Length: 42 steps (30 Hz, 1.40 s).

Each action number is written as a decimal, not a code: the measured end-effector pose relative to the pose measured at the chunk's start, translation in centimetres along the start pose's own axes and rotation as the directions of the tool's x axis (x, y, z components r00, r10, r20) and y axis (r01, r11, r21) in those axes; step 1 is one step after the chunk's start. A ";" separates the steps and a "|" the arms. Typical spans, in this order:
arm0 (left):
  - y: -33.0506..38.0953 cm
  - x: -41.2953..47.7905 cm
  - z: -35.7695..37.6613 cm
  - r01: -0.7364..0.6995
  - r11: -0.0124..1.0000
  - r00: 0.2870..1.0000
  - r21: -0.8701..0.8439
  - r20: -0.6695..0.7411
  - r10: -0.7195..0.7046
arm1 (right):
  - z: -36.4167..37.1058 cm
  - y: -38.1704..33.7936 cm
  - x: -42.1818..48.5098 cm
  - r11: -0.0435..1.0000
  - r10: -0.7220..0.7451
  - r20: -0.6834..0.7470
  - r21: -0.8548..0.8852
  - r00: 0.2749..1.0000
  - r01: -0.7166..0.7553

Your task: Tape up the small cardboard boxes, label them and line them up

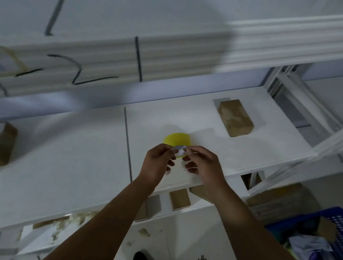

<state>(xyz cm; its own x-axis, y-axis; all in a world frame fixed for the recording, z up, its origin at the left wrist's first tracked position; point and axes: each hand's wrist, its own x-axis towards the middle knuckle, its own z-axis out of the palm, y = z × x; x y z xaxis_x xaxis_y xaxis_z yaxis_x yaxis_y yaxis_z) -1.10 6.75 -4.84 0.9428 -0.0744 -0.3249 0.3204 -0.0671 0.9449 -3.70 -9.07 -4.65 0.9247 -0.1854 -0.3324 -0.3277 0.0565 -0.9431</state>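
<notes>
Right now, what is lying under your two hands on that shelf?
A yellow disc lies on the white shelf. Its near edge is covered by the left hand, the right hand and the small pale piece they pinch.

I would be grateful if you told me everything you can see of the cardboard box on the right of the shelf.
The cardboard box is small, brown and rectangular. It is closed, with pale glossy patches on top that look like clear tape; no label shows. It lies flat on the white shelf, turned at an angle to the shelf's front edge, and nothing else touches it.
</notes>
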 end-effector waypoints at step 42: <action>2.0 6.4 18.0 0.008 0.964 0.987 -0.266 -0.150 -0.049 | -18.0 -1.8 9.7 0.980 -0.055 0.192 0.201 0.980 0.016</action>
<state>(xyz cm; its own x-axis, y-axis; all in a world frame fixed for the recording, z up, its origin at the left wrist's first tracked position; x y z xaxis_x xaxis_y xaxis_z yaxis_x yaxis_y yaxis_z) 3.89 -11.77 -5.79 0.9289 0.0794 -0.3617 0.3406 0.1998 0.9187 2.34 -28.64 -6.03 0.9613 0.0035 -0.2756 -0.2677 0.2494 -0.9307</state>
